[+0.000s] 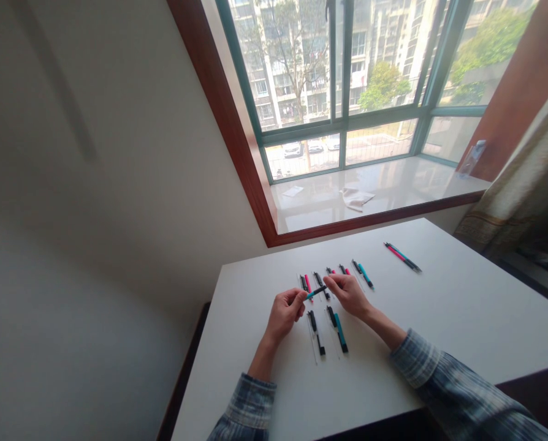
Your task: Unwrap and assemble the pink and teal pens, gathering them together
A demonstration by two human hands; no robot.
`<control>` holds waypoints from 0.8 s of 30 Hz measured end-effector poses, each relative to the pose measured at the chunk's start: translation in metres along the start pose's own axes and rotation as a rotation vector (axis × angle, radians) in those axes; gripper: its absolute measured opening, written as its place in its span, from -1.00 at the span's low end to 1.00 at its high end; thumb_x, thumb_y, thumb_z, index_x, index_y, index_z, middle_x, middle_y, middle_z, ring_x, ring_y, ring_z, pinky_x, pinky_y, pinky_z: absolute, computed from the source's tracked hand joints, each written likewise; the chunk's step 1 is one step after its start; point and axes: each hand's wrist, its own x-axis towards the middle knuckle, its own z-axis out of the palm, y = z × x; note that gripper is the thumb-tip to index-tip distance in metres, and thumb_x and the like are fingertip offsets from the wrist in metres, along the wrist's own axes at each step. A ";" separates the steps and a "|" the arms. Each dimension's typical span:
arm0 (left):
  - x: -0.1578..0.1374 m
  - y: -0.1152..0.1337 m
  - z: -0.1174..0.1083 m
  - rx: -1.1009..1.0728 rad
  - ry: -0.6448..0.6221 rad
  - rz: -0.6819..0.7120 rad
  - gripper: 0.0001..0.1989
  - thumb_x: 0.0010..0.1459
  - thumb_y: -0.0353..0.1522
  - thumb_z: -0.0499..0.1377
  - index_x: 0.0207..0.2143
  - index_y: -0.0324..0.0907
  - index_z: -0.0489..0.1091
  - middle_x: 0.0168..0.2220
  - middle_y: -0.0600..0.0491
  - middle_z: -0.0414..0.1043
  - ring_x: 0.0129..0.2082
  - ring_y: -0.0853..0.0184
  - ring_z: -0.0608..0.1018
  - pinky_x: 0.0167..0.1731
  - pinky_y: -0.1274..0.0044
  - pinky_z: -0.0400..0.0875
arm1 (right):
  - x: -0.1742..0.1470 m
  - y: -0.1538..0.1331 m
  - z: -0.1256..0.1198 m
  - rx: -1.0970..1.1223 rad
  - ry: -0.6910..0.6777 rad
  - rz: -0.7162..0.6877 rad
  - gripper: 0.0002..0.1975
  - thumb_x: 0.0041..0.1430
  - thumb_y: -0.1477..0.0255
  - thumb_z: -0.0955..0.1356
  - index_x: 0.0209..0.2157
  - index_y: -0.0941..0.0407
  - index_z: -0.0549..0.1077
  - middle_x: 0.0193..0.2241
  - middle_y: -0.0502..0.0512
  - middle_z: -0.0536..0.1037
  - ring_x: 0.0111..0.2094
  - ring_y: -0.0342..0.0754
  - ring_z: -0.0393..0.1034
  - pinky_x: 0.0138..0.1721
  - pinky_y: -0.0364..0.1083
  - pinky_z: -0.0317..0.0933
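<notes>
- The teal-and-black pen barrel (315, 293) sits between your two grips; its long axis slants away from you and rightward, teal end at the left fingertips, black end toward the right.
- Your left grip (283, 314) pinches the teal end, so it is the nearer; your right grip (350, 296) has its fingertips drawn together at the black end; whether they pinch it, you cannot tell.
- On your side of the grips lie a black pen set (312, 321) and a teal pen set (341, 332); a row of pen parts (366, 275) runs just beyond them.
- Well right of your right grip, and farther off, lie two pens (401, 256).
- The worktop (467, 318) stretches wider right of your right grip; its left edge is nearer your left.
</notes>
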 end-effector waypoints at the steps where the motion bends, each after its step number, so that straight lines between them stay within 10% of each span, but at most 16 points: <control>1: 0.000 0.000 0.000 -0.004 0.001 -0.007 -0.53 0.24 -0.01 0.19 -0.48 -0.23 0.43 -0.68 0.17 0.25 -0.68 0.50 0.20 -0.63 0.61 0.04 | 0.000 0.000 -0.001 -0.005 -0.002 -0.006 -0.46 0.36 0.07 0.25 -0.59 0.07 0.06 -0.61 -0.10 0.04 -0.54 -0.15 -0.06 -0.50 -0.12 -0.14; 13: 0.002 -0.004 -0.002 -0.018 0.094 -0.009 -0.55 0.21 -0.01 0.22 -0.42 -0.25 0.46 -0.70 0.19 0.22 -0.69 0.51 0.18 -0.64 0.62 0.01 | 0.002 -0.010 -0.008 0.104 -0.064 0.028 -0.69 0.28 0.16 0.36 -0.14 0.11 0.52 -0.35 0.06 0.53 -0.31 -0.04 0.40 -0.36 -0.12 0.23; 24: 0.003 -0.004 -0.002 0.017 0.079 -0.002 -0.56 0.22 -0.02 0.20 -0.40 -0.24 0.46 -0.67 0.20 0.23 -0.66 0.48 0.21 -0.61 0.60 0.06 | 0.004 0.001 -0.006 0.021 -0.011 0.069 -0.55 0.28 0.06 0.35 -0.48 0.13 0.45 -0.54 -0.02 0.42 -0.47 -0.10 0.26 -0.45 -0.13 0.08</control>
